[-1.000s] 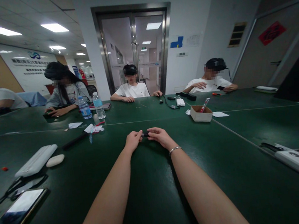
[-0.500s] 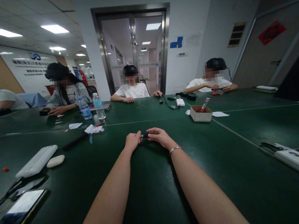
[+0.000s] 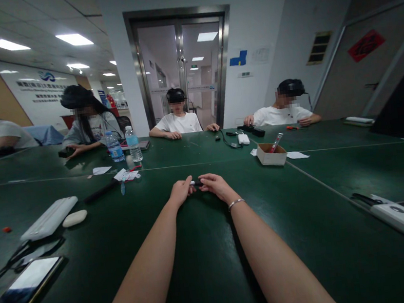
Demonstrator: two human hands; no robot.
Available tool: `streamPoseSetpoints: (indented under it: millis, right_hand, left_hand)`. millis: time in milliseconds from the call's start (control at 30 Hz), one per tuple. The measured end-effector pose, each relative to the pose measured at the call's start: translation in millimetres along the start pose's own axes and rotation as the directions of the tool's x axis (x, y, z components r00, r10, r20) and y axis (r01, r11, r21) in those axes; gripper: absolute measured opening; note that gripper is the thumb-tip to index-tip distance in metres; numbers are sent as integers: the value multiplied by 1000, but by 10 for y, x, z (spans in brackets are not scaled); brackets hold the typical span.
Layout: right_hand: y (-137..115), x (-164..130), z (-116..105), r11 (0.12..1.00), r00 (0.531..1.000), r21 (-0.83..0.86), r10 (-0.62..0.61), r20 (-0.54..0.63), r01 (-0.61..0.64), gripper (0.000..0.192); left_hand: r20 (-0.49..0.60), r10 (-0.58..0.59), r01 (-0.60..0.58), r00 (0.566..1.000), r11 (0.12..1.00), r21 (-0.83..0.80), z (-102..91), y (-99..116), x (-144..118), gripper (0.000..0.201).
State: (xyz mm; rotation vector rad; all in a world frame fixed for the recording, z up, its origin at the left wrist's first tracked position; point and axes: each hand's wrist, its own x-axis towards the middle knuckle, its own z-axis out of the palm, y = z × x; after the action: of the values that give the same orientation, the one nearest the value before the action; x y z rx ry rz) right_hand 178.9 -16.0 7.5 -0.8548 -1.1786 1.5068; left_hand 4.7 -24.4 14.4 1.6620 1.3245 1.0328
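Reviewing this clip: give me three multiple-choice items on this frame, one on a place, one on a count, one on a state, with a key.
1. Where does the small cardboard box stand?
A. beyond the right hand, further right
B. beside the phone
C. off the table

2. How many water bottles stand on the green table?
A. one
B. two
C. four

3. What are the two hands doing?
A. lying flat, apart
B. pinching one small dark object between them
C. raised high

Key: 1 A, box sits past the right hand; 2 B, a pair stands side by side; 3 B, left hand and right fingertips meet on it.
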Motion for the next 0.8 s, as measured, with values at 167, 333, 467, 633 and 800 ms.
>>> streamPoseSetpoints:
  millis: [167,333,467,633,800]
  right_hand:
    - [-37,-26,34,999,999,32,18,-44,-17,12]
    - [-57,-56,40,999,999,42,-5,-34,6,14]
    - [-48,-53,30,999,1000,50,-20,-18,21,19]
    - [-36,-45,25,997,999,66,-34,-7,35,27]
    - [-45,-60,32,998,999,55,-41,-5,42,25]
  left_hand:
    - [59,21,-16,998,995,-96,26,-31,34,49]
    - [67,8,-4,998,998,-56,20,-32,30,53]
    - [50,10,-9,999,1000,-10,10,-20,16,58]
    - [-2,14,-14,1000,999,37,12,-21,11,60]
    - [-7,-2,3,1000,998,67,6,-5,-8,60]
